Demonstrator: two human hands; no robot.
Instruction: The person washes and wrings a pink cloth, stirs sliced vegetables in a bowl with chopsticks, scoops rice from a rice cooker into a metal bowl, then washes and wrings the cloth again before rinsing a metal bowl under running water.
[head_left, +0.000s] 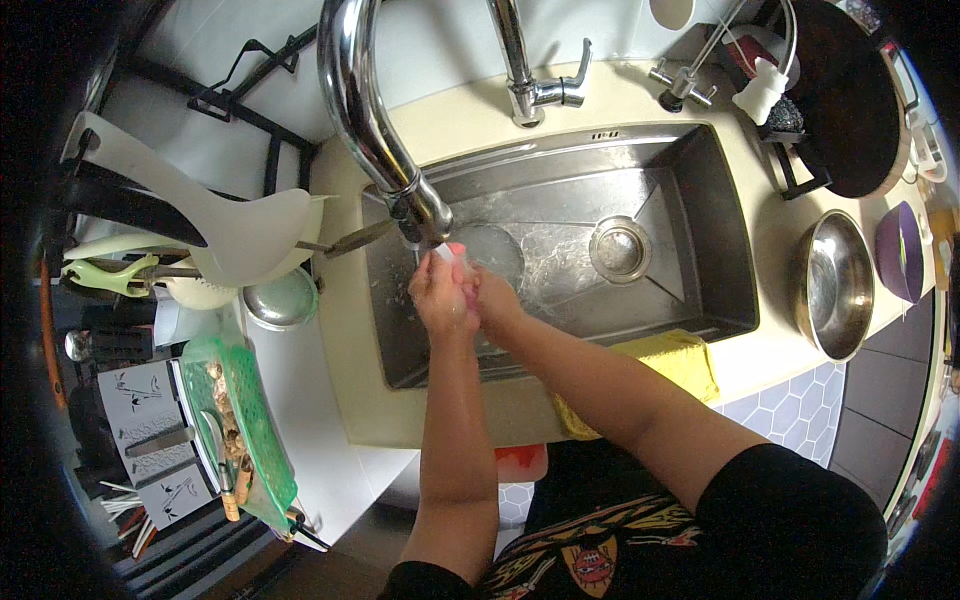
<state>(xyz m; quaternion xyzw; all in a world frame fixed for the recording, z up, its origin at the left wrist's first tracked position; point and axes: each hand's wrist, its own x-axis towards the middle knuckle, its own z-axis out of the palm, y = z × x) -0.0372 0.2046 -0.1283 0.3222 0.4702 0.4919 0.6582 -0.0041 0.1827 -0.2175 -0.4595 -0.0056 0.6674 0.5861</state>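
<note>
My left hand (442, 296) and my right hand (495, 298) are pressed together over the left side of the stainless-steel sink (709, 225). Just above them is the outlet of the curved chrome faucet (431, 214). Something whitish shows at the fingertips, and pinkish patches show between the hands; whether these are water, skin or a small held thing is unclear. Most of the fingers are hidden. A round, pale, translucent disc (495, 251) lies on the wet sink floor behind my hands. Farther right is the round drain strainer (620, 250).
A yellow cloth (667, 364) drapes over the front sink edge. Right of the sink stand a metal bowl (836, 285) and a purple bowl (898, 251). On the left hang a white ladle (240, 232) and other utensils, above a green basket (262, 420) containing a knife (217, 450).
</note>
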